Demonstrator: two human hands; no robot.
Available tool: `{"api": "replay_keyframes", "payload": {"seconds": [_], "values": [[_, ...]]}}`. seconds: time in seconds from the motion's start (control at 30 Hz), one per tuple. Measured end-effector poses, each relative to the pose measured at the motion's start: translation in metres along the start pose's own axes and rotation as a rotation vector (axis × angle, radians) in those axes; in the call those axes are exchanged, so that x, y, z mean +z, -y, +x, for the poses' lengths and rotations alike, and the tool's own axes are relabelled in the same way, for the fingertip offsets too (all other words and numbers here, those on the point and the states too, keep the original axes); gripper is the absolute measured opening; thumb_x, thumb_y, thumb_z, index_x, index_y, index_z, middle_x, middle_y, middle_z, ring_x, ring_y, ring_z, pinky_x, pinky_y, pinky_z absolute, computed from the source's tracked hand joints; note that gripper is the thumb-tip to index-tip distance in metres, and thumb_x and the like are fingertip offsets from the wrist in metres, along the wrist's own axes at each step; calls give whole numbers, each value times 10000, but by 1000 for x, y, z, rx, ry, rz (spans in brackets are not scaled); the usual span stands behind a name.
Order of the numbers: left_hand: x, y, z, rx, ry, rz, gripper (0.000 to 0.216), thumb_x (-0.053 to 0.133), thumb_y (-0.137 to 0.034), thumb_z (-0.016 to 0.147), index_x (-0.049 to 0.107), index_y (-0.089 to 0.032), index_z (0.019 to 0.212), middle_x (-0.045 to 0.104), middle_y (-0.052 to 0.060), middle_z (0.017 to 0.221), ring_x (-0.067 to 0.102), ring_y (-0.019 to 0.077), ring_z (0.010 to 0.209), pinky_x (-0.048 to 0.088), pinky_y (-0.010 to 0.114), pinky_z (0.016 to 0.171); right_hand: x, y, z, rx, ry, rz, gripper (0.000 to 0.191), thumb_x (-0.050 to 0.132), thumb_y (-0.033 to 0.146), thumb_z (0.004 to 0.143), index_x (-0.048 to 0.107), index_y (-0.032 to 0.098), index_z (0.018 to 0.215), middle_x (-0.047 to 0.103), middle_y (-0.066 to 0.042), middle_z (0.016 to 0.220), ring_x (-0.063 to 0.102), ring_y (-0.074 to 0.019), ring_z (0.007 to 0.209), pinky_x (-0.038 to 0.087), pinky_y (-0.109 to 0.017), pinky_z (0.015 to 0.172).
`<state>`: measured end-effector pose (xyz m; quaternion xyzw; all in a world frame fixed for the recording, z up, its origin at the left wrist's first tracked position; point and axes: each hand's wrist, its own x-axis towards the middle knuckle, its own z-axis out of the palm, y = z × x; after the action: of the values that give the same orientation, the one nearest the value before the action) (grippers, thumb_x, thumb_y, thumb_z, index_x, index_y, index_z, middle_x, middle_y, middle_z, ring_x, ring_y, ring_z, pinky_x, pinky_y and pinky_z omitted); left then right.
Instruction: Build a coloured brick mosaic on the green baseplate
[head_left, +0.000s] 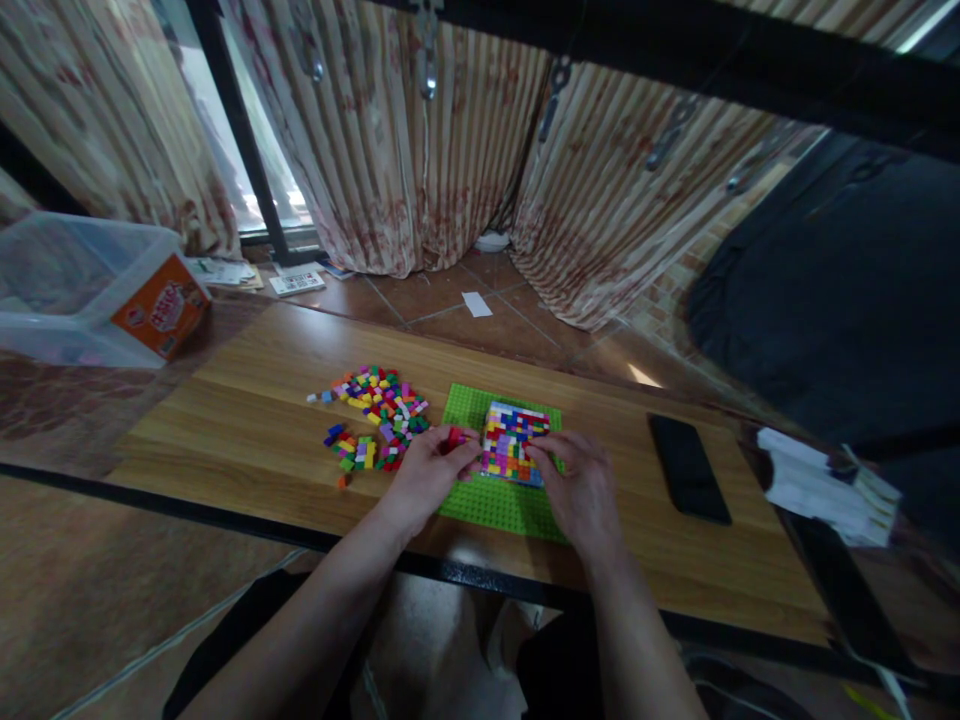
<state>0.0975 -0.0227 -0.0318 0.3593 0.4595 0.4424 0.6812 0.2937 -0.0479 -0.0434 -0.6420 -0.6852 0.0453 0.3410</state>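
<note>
A green studded baseplate (502, 508) lies on the wooden table, carrying a block of many-coloured toy bricks (510, 440). At the block's left edge is my left hand (435, 465), its fingers curled around red toy bricks (456, 437). My right hand (581, 485) reaches in from the right, thumb and fingertips pinched together over the block's right side. Whatever those fingertips hold, if anything, is too small and covered to make out. Left of the baseplate spreads a loose pile of small coloured bricks (386, 405).
A black phone (688, 468) lies on the right part of the table (225, 420). Beyond the left end stands a clear plastic box (82, 290) with an orange label. Papers (825, 485) and another dark device (851, 590) are at the right end. Curtains (420, 150) hang behind.
</note>
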Motion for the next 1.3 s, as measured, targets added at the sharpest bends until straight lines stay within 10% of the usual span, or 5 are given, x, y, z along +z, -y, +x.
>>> {"api": "replay_keyframes", "payload": {"seconds": [1.3], "values": [[-1,2,1,-3,-13,40,202,731,-293,737,687,-122,837,690,33,712,604,112,596,446,221,554,23,4,12,199,-161,168,239,661,443,818,661,211,760,618,-68,895,575,-245,910,440,-416,859]]}}
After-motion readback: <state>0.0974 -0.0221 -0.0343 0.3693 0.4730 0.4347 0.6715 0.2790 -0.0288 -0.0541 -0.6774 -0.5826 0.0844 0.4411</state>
